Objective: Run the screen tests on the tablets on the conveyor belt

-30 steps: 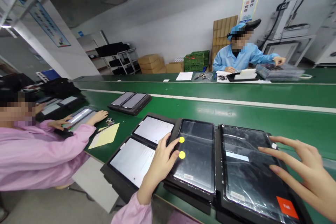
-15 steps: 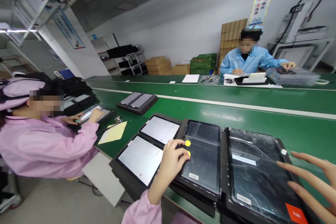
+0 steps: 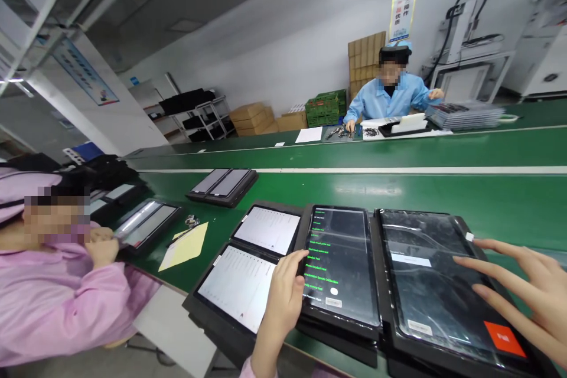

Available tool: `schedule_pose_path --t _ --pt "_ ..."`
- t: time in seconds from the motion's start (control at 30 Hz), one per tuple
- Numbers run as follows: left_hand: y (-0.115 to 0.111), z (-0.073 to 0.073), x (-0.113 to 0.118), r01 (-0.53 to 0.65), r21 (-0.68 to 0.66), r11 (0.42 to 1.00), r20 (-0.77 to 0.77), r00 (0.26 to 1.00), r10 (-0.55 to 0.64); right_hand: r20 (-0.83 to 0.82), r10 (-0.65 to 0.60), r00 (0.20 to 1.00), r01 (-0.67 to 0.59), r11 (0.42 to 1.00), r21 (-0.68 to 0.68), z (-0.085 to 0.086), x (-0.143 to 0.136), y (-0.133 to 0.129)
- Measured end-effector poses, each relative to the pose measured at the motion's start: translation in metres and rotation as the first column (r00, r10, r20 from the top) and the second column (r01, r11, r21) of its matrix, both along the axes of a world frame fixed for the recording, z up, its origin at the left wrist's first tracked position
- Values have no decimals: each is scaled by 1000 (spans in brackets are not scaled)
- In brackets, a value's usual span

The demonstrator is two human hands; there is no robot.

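In front of me lies a dark tablet [image 3: 354, 254] showing a list of mostly green text lines, with a small barcode label near its lower edge. My left hand [image 3: 283, 286] is open at its left edge, index fingertip at the screen border. To the right, my right hand [image 3: 527, 286] spreads its fingers over the right side of another tablet [image 3: 425, 289], which shows a white bar and a red block; whether the fingertips touch the glass I cannot tell. Left of my left hand, two tablets with white screens [image 3: 239, 283] rest in a black tray [image 3: 195, 304].
Farther along the green bench [image 3: 443, 189] sits a black tray of two tablets [image 3: 221, 183]. Yellow paper [image 3: 186, 245] lies by a pink-sleeved co-worker [image 3: 66, 307] at left. Across the bench, a co-worker in blue [image 3: 390, 97] sits beside stacked clear trays [image 3: 465, 115].
The middle tablet's screen went from dark with two yellow dots to the green text list. My left hand's curled fingers have straightened and shifted slightly left. The camera view has turned right.
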State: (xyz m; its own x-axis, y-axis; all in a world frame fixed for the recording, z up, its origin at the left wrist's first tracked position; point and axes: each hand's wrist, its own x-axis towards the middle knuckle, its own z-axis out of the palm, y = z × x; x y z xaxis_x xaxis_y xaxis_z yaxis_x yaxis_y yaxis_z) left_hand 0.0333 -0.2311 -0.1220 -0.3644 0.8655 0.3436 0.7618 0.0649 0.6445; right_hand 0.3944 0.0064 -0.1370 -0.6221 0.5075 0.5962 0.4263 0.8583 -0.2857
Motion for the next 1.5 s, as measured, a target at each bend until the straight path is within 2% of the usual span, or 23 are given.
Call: schedule_pose_path --t 0.13,0.23,0.37,0.53,0.67,0.77,0.9,1.03,1.13,1.2,1.27,1.33,1.4,1.5 --pt "1 5 -4 20 -105 994 -69 997 -28 131 23 991 -33 997 76 -5 -10 9" --pt "6 8 -4 26 -112 993 -56 998 -33 234 13 972 -55 984 172 -11 -25 12" --pt "12 4 0 66 -115 991 -51 996 -72 251 16 968 -85 961 264 -12 -43 7" --pt "13 -2 2 49 -109 993 20 999 -47 281 17 960 -83 971 224 -9 -43 7" --pt "13 2 1 34 -143 989 55 998 -27 302 45 952 -103 979 178 -9 -48 10" --pt "16 6 -1 31 -190 981 39 999 -24 279 58 959 -117 973 198 -9 -53 10" --pt "19 7 -5 40 -226 973 -29 998 -48 223 11 975 -57 978 202 -4 -40 5" --pt "24 16 -16 77 -272 959 -94 990 -106 192 -50 980 21 988 151 -2 -9 2" --pt "41 32 -28 87 -245 966 5 996 -88 164 -69 984 52 993 104 -3 17 13" --pt "61 44 -35 86 -193 977 104 992 -66 159 -70 985 62 997 55 -3 29 31" --pt "83 53 -38 85 -147 985 125 990 -67 154 -70 986 70 998 6 -3 28 56" --pt "105 55 -35 91 -117 989 104 991 -79 162 -84 983 89 996 -28 -2 12 82" --pt "122 54 -29 114 -110 987 89 991 -105 211 -128 969 143 988 -54 -3 -17 101" --pt "140 50 -17 200 -131 971 54 979 -194 322 -208 924 239 969 -58 -4 -59 112"
